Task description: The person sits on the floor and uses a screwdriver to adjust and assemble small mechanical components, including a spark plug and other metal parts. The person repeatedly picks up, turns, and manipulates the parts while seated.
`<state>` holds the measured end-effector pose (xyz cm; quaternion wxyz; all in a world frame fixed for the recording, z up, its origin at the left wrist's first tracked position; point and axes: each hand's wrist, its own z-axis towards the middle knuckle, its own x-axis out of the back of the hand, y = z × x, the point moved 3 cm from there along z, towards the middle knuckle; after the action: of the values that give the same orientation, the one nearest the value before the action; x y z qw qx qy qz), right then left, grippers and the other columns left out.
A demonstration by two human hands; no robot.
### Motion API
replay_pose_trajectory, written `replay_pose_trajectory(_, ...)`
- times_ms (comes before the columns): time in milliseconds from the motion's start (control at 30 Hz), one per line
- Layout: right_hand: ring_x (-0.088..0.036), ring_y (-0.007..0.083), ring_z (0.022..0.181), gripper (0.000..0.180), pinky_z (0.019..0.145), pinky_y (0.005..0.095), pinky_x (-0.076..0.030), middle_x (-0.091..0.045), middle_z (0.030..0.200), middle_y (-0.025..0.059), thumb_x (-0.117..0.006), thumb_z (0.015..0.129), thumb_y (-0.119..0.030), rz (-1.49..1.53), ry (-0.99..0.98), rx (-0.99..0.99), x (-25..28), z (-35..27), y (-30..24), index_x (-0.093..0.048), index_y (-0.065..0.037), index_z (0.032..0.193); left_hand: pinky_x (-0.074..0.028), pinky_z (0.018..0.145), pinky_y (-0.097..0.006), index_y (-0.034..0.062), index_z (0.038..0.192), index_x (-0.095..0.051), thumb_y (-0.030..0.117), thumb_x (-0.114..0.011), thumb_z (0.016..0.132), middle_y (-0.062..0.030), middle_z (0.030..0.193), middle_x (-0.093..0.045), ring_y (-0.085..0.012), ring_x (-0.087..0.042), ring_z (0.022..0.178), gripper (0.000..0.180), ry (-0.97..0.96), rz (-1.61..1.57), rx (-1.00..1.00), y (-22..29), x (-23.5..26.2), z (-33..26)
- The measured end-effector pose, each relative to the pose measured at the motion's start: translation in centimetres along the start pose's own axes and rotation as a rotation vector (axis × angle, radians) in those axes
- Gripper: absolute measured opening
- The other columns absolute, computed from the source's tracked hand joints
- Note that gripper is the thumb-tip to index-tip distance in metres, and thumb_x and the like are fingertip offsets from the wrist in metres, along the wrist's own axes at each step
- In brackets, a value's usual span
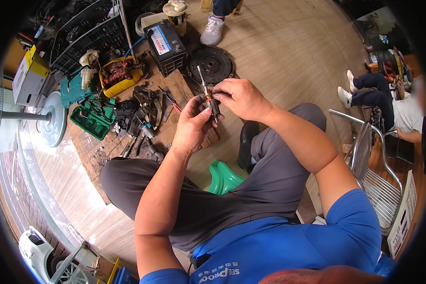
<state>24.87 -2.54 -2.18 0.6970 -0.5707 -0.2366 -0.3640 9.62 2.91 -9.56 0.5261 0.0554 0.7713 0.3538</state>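
Observation:
A small motor armature with a thin metal shaft, a copper-coloured band and a dark body is held up in front of me, its shaft tilted toward the upper left. My left hand is closed around its lower, dark part, with the thumb along the near side. From the right, my right hand pinches at the armature near the copper-coloured band; the fingertips partly hide that spot. Beneath the hands is the edge of a worn wooden board. Beyond them lies a dark round clutch disc.
A car battery stands on the far side. Nearby are a yellow tray of reddish parts, an open green tool case and scattered tools. A green stool sits between my legs. Another person's shoe is beyond; a metal chair stands right.

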Motion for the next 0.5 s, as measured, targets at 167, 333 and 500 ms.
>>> replay_pose_trajectory(167,-0.068,0.0314,0.081,0.014,0.071,0.038,-0.054,-0.069,0.088,0.0156,-0.069,0.083,-0.003,-0.007,0.019,-0.002,0.15,0.06,-0.21,-0.069,0.001,0.096,-0.052,0.069,-0.029,-0.0013,0.134,-0.047,0.01,-0.055,0.1,-0.0097,0.111,-0.062,-0.0234,-0.067,0.089,0.036,-0.028,-0.014,0.004,-0.04,0.31,0.03)
replay_pose_trajectory(333,-0.068,0.0309,0.078,0.013,0.068,0.0375,-0.054,-0.069,0.087,0.0155,-0.07,0.082,-0.004,-0.01,0.026,-0.027,0.24,0.02,-0.07,-0.069,0.001,0.094,-0.052,0.072,-0.032,-0.0024,0.126,-0.051,0.009,-0.052,0.1,-0.0125,0.106,-0.063,-0.0252,-0.066,0.089,0.029,-0.024,-0.022,0.017,0.07,-0.03,-0.1)
replay_pose_trajectory(500,-0.067,0.0305,0.077,0.014,0.067,0.0371,-0.053,-0.068,0.085,0.0155,-0.071,0.082,-0.005,-0.034,0.019,-0.03,0.28,-0.1,0.0,-0.069,0.001,0.094,-0.052,0.073,-0.032,-0.0022,0.129,-0.05,0.01,-0.053,0.099,-0.0124,0.107,-0.064,-0.0241,-0.066,0.089,0.032,-0.041,-0.005,0.034,0.13,-0.15,-0.14)
